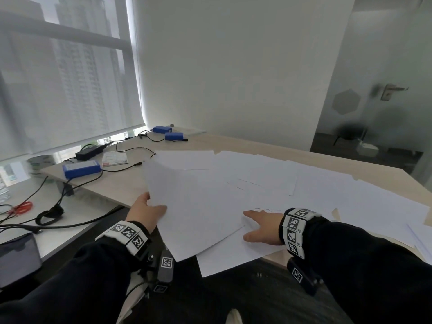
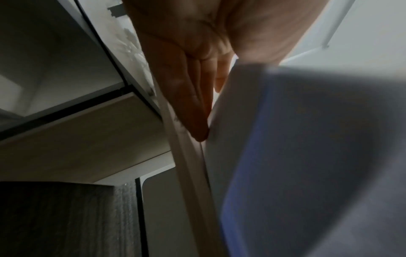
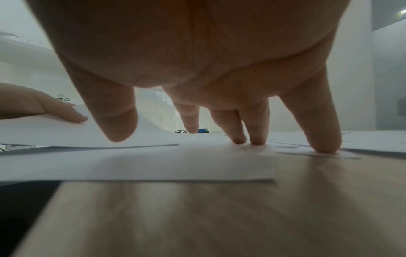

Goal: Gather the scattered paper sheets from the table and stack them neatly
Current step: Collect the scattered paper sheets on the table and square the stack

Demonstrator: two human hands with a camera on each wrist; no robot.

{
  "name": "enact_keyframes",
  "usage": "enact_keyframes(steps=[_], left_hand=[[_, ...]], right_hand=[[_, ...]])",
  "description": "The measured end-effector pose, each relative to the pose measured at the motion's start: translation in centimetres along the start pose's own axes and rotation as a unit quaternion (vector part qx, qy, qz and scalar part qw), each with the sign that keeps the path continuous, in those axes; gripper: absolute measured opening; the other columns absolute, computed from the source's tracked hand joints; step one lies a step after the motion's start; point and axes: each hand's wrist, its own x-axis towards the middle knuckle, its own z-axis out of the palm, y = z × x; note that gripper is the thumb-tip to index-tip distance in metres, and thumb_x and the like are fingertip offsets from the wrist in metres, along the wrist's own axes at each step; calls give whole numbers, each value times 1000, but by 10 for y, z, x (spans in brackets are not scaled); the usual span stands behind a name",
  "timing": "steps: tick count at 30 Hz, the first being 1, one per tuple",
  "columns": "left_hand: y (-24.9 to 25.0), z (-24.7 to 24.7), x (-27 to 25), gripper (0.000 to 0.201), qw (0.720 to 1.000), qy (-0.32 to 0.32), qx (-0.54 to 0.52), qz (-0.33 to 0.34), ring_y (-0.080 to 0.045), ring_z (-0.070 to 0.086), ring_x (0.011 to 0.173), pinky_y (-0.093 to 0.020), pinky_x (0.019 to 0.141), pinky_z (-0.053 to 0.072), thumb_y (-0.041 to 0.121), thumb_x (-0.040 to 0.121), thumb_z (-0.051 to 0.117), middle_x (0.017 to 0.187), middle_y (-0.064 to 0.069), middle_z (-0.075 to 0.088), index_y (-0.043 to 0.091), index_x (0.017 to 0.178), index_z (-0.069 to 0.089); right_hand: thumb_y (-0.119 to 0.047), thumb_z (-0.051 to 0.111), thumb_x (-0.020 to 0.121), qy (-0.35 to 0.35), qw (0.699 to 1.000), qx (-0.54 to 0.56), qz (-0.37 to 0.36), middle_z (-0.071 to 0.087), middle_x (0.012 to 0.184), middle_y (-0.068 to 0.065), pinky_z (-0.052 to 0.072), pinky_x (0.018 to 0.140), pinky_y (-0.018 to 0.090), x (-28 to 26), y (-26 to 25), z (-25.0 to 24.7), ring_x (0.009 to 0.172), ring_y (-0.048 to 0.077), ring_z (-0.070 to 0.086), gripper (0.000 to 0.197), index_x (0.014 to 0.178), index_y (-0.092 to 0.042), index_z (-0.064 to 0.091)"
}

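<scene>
Several white paper sheets (image 1: pixel 315 183) lie scattered and overlapping across the wooden table (image 1: pixel 121 183). My left hand (image 1: pixel 146 212) pinches the left edge of a lifted, curved batch of sheets (image 1: pixel 196 206), thumb on top; in the left wrist view its fingers (image 2: pixel 197 107) lie straight under the paper (image 2: pixel 285 156). My right hand (image 1: pixel 261 226) lies spread on a flat sheet (image 1: pixel 233 256) that juts over the near table edge. The right wrist view shows its fingertips (image 3: pixel 325 146) pressing straight down on that sheet (image 3: pixel 153 165).
Blue boxes (image 1: pixel 81 169) with black cables (image 1: pixel 131 149), a black power adapter (image 1: pixel 90 152) and a small booklet (image 1: pixel 115 158) sit at the table's far left. A lower white desk (image 1: pixel 60 230) on the left holds red scissors (image 1: pixel 22 208) and more cables.
</scene>
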Motion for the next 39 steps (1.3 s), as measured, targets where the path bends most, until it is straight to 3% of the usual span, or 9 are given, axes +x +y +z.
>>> enact_keyframes(steps=[3,9,16,24,28,31,34,37,39], left_hand=[[1,7,-3,35,1000,-3,26,-13,-25,63,86,-33,81,47,1,85,60,102,-5,66,21,113,54],[22,-11,-5,31,997,63,3,38,-31,65,91,-44,89,54,-2,81,56,98,-7,68,21,101,60],[65,-54,-5,28,972,209,-45,100,-26,59,92,-34,81,44,5,86,55,100,-1,64,28,102,57],[104,-84,-12,28,934,307,-138,122,-22,62,80,-31,72,50,14,75,56,94,1,71,22,100,66],[126,-95,-17,21,924,296,-197,144,-22,67,84,-36,78,58,15,71,57,89,8,71,27,87,63],[132,-88,-17,25,925,273,-220,148,-22,71,89,-40,81,60,12,71,59,94,7,73,29,88,65],[123,-67,-15,28,936,233,-226,136,-25,71,93,-45,87,59,15,71,63,98,5,75,28,95,68],[114,-37,-22,30,951,159,-232,127,-25,69,94,-30,83,57,10,82,66,98,3,71,19,110,67],[107,-11,-29,25,957,113,-246,108,-15,64,80,-11,60,50,5,89,63,94,1,67,14,112,61]], right_hand=[[-73,48,86,-1,1000,-8,0,8,168,7,21,121,46,-1,0,0,148,30,30,84,155,-49,5],[-72,48,86,-16,998,-53,-10,13,167,6,24,119,49,-7,-4,-3,147,33,31,78,153,-52,14],[-70,50,87,-16,999,-51,-6,13,167,5,24,119,48,-9,-5,-7,147,32,30,79,154,-50,13],[-71,46,87,-8,999,-52,-1,15,167,3,25,119,49,-5,-3,-7,146,32,32,76,154,-49,18],[-71,46,89,16,999,-30,-7,13,167,5,19,122,46,0,0,-5,149,29,28,77,155,-44,20],[-71,43,92,76,994,77,-33,27,164,0,24,120,39,2,4,-12,147,24,33,75,156,-35,26],[-77,30,90,150,953,259,-47,45,153,-1,31,116,40,-3,8,-30,139,24,45,80,149,-25,42],[-78,25,91,154,797,583,-21,66,128,0,44,105,47,-11,23,-41,119,27,63,77,134,-23,56],[-80,23,90,147,726,671,-25,76,112,2,49,100,48,-22,35,-48,104,27,72,78,126,-23,62]])
